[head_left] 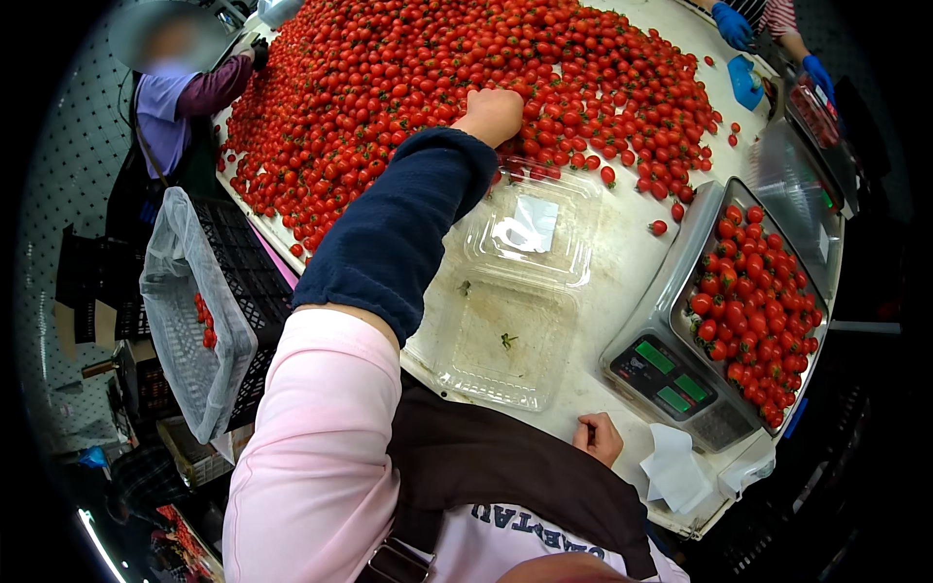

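Note:
My left hand [494,114], at the end of a dark blue sleeve, reaches into the heap of cherry tomatoes [389,58], its fingers curled down; what they hold is hidden. Just below it lies an open clear plastic clamshell [501,330], with a white pad or label [537,224] in the upper half and small green stem bits in the lower. My right hand [599,437] is curled closed at the near table edge, right of the clamshell, its palm hidden. Beside it a metal scale [657,374] bears a tray full of tomatoes [748,301].
A lined black crate [199,379] with a few tomatoes stands left of the table [622,272]. A co-worker [165,117] works at upper left; another's blue-gloved hand [731,27] is at upper right, near a blue scoop-like container [746,83]. White papers [671,462] lie at lower right.

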A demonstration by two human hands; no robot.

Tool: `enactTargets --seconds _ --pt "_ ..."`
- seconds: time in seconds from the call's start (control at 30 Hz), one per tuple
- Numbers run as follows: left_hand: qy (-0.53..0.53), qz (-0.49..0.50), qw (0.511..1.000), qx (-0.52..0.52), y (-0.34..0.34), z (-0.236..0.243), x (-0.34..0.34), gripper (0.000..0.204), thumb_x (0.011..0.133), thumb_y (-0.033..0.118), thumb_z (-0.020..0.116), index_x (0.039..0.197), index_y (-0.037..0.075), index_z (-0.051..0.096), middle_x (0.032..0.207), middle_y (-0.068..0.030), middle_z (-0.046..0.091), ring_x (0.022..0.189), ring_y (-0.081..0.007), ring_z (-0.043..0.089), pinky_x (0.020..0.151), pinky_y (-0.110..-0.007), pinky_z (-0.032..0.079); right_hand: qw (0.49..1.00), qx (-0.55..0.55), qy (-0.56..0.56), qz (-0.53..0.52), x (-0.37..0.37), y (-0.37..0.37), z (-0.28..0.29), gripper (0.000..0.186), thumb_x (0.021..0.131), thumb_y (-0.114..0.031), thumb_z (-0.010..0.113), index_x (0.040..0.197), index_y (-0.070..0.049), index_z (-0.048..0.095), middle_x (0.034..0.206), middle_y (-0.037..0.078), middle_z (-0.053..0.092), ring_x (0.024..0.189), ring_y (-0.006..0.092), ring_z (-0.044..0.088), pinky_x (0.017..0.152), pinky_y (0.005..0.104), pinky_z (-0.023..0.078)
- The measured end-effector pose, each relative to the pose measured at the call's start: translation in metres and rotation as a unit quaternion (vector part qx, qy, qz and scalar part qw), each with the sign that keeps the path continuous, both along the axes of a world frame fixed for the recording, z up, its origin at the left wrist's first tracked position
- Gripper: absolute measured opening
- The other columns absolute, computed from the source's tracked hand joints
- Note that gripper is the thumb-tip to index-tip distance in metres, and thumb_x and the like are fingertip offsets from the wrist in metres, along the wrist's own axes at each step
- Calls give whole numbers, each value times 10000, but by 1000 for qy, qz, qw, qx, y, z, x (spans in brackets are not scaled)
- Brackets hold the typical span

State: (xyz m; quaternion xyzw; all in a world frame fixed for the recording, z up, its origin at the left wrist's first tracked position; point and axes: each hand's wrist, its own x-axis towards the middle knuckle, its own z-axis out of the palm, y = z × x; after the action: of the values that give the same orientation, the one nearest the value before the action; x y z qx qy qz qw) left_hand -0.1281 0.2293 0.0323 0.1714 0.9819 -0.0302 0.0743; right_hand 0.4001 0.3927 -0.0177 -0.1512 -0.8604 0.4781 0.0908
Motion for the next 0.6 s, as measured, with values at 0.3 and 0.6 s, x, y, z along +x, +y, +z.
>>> enactTargets --seconds 0.3,0.6 --pt "130 -11 951 279 -32 12 47 167 899 129 630 1039 42 656 1052 -161 661 991 -342 662 834 -498 511 1000 -9 -4 8 -2 1 2 112 821 58 647 865 -43 629 703 74 581 535 164 534 510 290 413" --pt "426 72 825 366 -198 140 263 266 840 16 739 1090 24 648 976 -105 616 900 -247 627 824 -348 495 999 -20 -25 -2 -2 -1 4 61 893 36 606 910 -20 619 724 8 535 637 63 465 571 225 386"
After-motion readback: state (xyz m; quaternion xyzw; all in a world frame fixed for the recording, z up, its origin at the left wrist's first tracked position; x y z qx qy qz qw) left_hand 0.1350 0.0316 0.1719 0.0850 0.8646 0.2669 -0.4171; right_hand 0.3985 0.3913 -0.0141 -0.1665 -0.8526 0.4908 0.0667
